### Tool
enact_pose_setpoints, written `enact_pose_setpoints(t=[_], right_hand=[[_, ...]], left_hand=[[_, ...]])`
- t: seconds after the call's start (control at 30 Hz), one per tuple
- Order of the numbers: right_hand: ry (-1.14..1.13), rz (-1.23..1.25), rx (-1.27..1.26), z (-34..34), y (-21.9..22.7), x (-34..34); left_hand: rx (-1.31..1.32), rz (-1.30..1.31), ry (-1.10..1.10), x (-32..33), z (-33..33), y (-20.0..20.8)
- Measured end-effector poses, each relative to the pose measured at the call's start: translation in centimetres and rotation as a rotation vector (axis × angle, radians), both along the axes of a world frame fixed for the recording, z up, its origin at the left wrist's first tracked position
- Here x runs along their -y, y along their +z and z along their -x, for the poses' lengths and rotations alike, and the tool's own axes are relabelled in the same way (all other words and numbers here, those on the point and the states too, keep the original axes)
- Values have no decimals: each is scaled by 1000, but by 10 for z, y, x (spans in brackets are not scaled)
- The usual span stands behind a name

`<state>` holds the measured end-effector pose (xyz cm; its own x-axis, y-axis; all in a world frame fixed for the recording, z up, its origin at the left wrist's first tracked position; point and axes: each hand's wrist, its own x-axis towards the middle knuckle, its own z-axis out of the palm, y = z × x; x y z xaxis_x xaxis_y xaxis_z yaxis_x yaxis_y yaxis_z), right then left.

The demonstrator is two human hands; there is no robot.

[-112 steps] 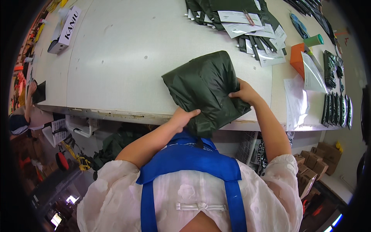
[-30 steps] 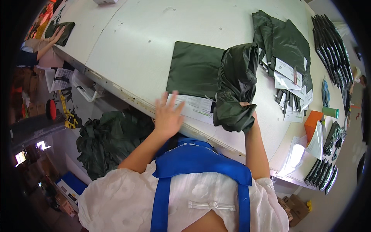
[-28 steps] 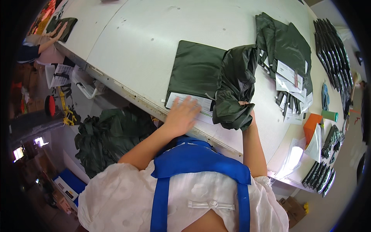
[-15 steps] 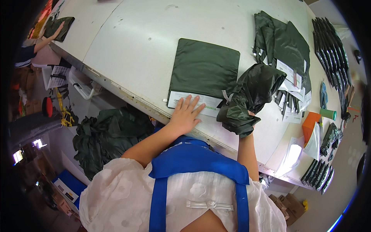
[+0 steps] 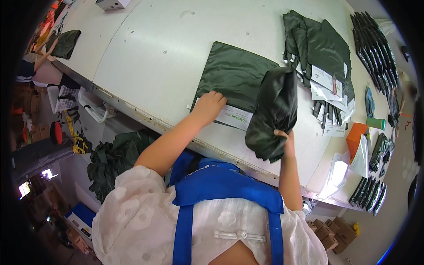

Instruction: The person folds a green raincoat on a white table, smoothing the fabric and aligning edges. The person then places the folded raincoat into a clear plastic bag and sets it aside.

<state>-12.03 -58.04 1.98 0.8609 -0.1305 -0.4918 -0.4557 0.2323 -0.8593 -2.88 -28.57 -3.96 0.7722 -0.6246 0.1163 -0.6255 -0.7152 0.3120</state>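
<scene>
**Bench entry: rolled green garment and flat pouch**

Right hand (image 5: pixel 286 140): grip closed on the lower end of a rolled dark green garment (image 5: pixel 274 112), thumb to the near side, the bundle standing up and away from the wrist and leaning slightly toward the far side of the bench (image 5: pixel 150 57).

Left hand (image 5: pixel 208 105): fingers spread flat, not gripping, pressing the near edge of a flat dark green pouch (image 5: pixel 234 75) where its white printed card (image 5: pixel 234 117) shows.

Position of items: the pouch lies just left of the right-hand grip and directly beyond the left palm; the upper part of the garment overlaps the pouch's right edge. Whether they touch cannot be told.

Progress, as judged: the garment is already compacted into a bundle and the pouch is laid out and pinned down; the garment is not yet inside the pouch, and the pouch mouth does not appear opened.

Surroundings: beyond and right of the grip, a stack of further green pouches with cards (image 5: pixel 322 57); farther right, a row of dark narrow packets (image 5: pixel 373 39), a green tube (image 5: pixel 376 123) and an orange box (image 5: pixel 357 137). Below the bench edge, left of the left arm, a heap of loose green fabric (image 5: pixel 112 159). Far left, another person's arm (image 5: pixel 42 55) reaches a separate green item (image 5: pixel 66 43).
</scene>
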Motion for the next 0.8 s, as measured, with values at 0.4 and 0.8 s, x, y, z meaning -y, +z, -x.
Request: enact_pose_setpoints(t=[0.4,0.8], right_hand=[[990,861,95,3,55,-12],[162,738,-56,22,21,7]], left_hand=[[27,167,-231,3,-44,59],[131,379,-48,36,22,85]])
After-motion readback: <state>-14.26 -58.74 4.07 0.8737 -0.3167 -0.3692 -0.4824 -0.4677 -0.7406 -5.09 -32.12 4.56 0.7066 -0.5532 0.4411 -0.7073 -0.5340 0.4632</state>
